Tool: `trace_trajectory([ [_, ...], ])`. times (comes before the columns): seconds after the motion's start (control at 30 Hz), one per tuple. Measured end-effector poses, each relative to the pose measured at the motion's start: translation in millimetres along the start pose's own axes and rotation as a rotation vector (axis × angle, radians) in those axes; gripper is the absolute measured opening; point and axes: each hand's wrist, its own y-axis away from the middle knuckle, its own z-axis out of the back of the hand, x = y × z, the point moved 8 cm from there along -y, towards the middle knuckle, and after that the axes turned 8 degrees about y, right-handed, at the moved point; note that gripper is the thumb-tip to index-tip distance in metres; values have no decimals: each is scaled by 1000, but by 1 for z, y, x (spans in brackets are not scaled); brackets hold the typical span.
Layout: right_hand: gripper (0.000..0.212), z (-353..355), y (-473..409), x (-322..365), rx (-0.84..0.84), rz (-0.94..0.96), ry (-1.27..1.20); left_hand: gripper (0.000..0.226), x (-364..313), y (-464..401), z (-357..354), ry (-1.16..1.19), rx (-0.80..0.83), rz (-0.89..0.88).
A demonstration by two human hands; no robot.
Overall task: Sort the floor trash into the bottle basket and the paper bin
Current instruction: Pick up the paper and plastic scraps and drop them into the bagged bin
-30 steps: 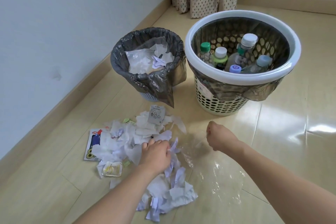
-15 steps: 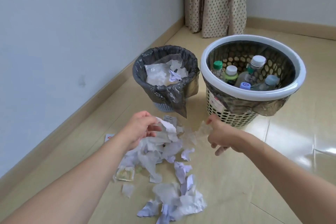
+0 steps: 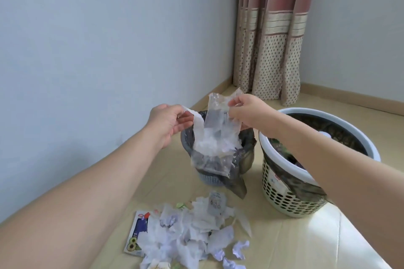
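Clear plastic bag (image 3: pixel 215 137): thin, crinkled, glossy film, see-through, pinched at its top by the right hand (image 3: pixel 244 113).
White paper strip (image 3: pixel 197 124): matt, soft, creased tissue-like paper, held by the left hand (image 3: pixel 168 122).
Small grey bin with a dark liner (image 3: pixel 247 148): below both hands; liner is shiny, wrinkled plastic film, base is perforated plastic.
Round cream basket with a white rim (image 3: pixel 290 199): under the right forearm; smooth, hard, perforated plastic, rim slightly glossy.
Heap of white and lilac paper scraps (image 3: pixel 192 229): below the hands; matt, crumpled, torn.
Pale wood-look floor (image 3: pixel 306 242): smooth, glossy, reflecting light.
Dotted beige curtain (image 3: pixel 271 54): beyond the hands; matt woven cloth.
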Motion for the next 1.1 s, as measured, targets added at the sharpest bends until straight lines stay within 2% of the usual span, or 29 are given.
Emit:
trace_trajectory([
  [0.1, 27, 1, -36, 0, -66, -58, -135, 17, -4, -27, -19, -9, 10, -24],
  [0.23, 32, -30, -74, -33, -29, -142, 70, 15, 26, -69, -33, -243, 63, -38],
  [0.37, 35, -68, -96, -73, 72, -159, 406, 5, 80, -102, -43, -781, 215, -108],
  [0.5, 26, -100, -107, -105, 202, -136, 708, 13, 139, -125, -53, -1294, 506, -126],
  [0.6, 27, -114, -115, -123, 270, -124, 854, 16, 180, -137, -61, -1633, 667, -4],
  [0.7, 47, -129, -122, -136, 428, -107, 1045, 41, 210, -146, -63, -1855, 737, 134],
  [0.77, 50, -131, -125, -133, 467, -80, 1141, 46, 217, -149, -67, -1931, 740, 127],
  [0.83, 43, -129, -127, -120, 443, -16, 1200, 42, 210, -152, -74, -1944, 712, 19],
  [0.97, 33, -108, -122, -100, 311, 31, 1230, 42, 174, -142, -79, -1764, 615, -172],
  [1.1, 15, -80, -96, -88, 173, -36, 1011, 52, 130, -117, -69, -1547, 541, -255],
])
